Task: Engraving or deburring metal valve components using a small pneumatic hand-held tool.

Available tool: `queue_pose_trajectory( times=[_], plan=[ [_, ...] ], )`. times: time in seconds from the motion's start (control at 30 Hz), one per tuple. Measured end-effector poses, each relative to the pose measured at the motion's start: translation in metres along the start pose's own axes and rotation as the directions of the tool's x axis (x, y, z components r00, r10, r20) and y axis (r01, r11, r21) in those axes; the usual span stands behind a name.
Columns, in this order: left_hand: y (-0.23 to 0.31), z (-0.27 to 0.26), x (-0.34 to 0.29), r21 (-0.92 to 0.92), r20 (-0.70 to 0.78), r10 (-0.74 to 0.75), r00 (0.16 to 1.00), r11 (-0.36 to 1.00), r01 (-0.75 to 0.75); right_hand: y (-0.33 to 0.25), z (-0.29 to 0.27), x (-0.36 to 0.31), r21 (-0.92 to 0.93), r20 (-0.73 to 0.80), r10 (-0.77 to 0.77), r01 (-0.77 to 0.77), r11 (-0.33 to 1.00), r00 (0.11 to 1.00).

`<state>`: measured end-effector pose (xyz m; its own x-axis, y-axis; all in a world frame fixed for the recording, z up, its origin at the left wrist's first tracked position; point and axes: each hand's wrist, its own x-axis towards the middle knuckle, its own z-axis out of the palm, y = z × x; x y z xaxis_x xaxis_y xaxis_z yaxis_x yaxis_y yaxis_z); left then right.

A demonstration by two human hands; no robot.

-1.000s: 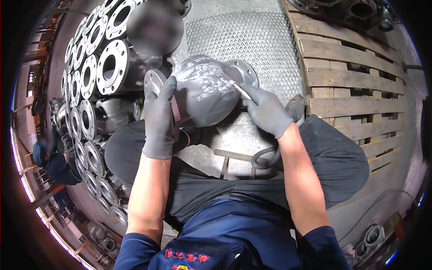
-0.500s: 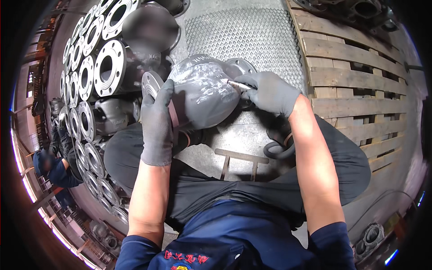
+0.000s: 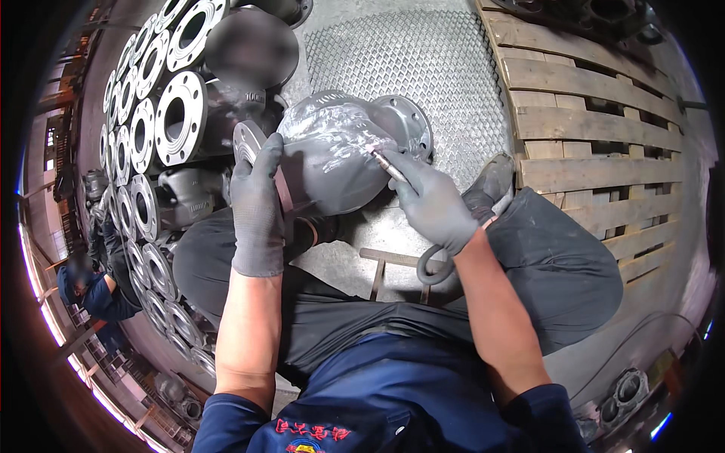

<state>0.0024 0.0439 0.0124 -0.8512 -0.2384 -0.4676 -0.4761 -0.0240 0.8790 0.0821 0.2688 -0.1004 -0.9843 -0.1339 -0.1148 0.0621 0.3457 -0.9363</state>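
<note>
A grey cast valve body (image 3: pixel 340 185) with round flanges sits tilted in front of me. White, chalky smears cover its upper side. My left hand (image 3: pixel 259 208), in a grey glove, grips the left flange (image 3: pixel 248 142), its thumb lying along the rim. In my gloved right hand (image 3: pixel 436 204) is a slim, pen-shaped metal tool (image 3: pixel 393 167). The tip touches the smeared surface near the casting's right side. Another flange (image 3: pixel 411 127) juts from the far right of the casting. My fingers partly hide the tool's rear end.
Rows of flanged valve bodies (image 3: pixel 180 119) are stacked to the left. Diamond-patterned metal plate (image 3: pixel 404 53) lies ahead, and a wooden pallet (image 3: pixel 589 121) stands at right. Between my legs are a metal frame (image 3: pixel 377 275) and a dark ring (image 3: pixel 432 266). Another person (image 3: pixel 94 283) is at far left.
My right hand has come nearer to me and turned, so the tool now points up and left at the casting. The left hand keeps its grip; the casting has shifted slightly left.
</note>
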Motion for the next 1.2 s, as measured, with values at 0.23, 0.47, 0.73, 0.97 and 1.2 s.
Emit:
queue_pose_trajectory(
  times=[0.23,0.47,0.73,0.97,1.2],
  plan=[
    [-0.008,-0.011,0.015,0.019,-0.02,0.017,1.0,1.0,-0.017,0.0,0.03,-0.012,0.042,-0.116,0.027,-0.022,0.999,0.993],
    [-0.001,-0.004,0.015,0.036,-0.043,-0.028,0.999,0.999,0.03,0.001,0.049,-0.008,0.049,-0.175,0.102,-0.095,0.994,0.979],
    [-0.002,0.001,0.022,-0.006,-0.102,0.026,0.994,1.0,-0.027,0.013,0.063,0.002,0.09,-0.33,0.118,-0.093,0.992,0.936],
    [0.003,0.003,0.025,-0.001,-0.139,0.019,0.99,1.0,-0.02,0.023,0.064,0.005,0.001,-0.281,0.062,-0.064,0.998,0.958],
    [0.004,-0.001,0.028,-0.046,-0.082,-0.012,0.997,0.999,0.008,0.017,0.065,0.009,-0.007,-0.279,0.117,-0.124,0.992,0.953]
  ],
)
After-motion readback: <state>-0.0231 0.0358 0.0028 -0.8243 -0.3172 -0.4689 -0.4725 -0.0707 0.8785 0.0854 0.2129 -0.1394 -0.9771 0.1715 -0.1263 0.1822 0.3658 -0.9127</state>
